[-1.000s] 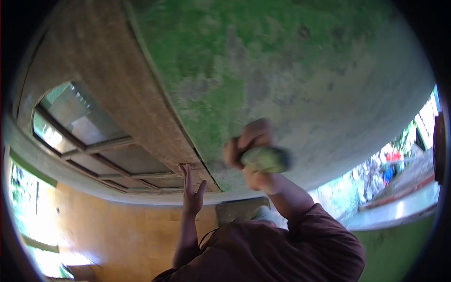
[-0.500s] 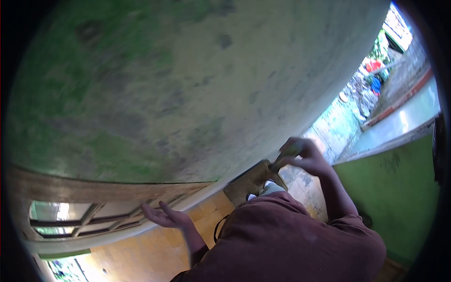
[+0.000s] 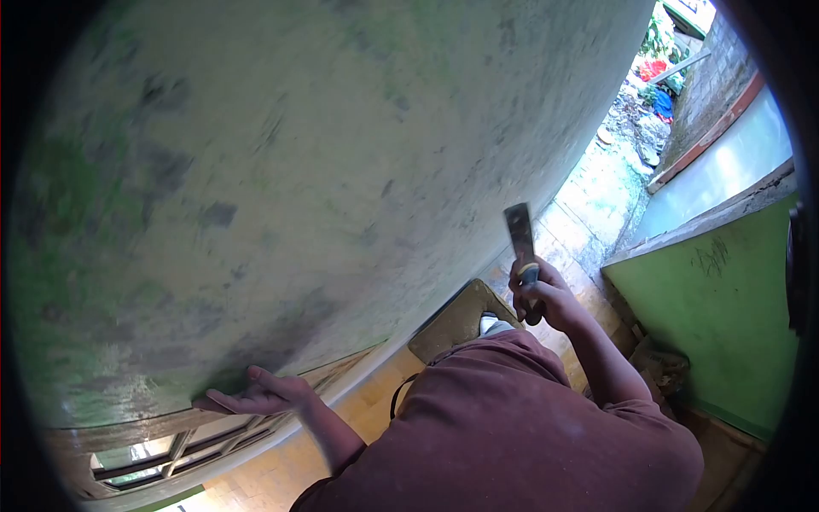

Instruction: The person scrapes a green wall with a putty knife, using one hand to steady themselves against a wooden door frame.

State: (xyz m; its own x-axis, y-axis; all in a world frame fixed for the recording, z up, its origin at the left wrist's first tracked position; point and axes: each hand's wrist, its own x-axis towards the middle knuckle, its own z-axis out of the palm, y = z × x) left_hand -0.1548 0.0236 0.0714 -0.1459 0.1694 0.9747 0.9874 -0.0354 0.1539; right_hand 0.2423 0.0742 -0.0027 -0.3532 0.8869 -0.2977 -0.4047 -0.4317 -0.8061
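Note:
A scraper (image 3: pixel 519 235) with a flat metal blade and a dark handle is upright in my right hand (image 3: pixel 554 296), whose fingers wrap round the handle. Its blade overlaps the wall's right side in this view. The wall (image 3: pixel 341 162) is large and pale, with green paint remnants and dark grey patches. Low on its left side, my left hand (image 3: pixel 266 394) is open, fingers stretched toward the surface just above the wooden window frame (image 3: pixel 141 424).
I stand by a brown stool-like block or mat (image 3: pixel 461 322) on a tiled floor (image 3: pixel 286 468). A green panel (image 3: pixel 704 328) rises at the right. Beyond the opening at upper right lie rubble and red and blue items (image 3: pixel 662 104).
My left hand has moved left and down to the wall. In my right hand, the scraper has turned blade-up, and the hand sits slightly lower. The view has shifted.

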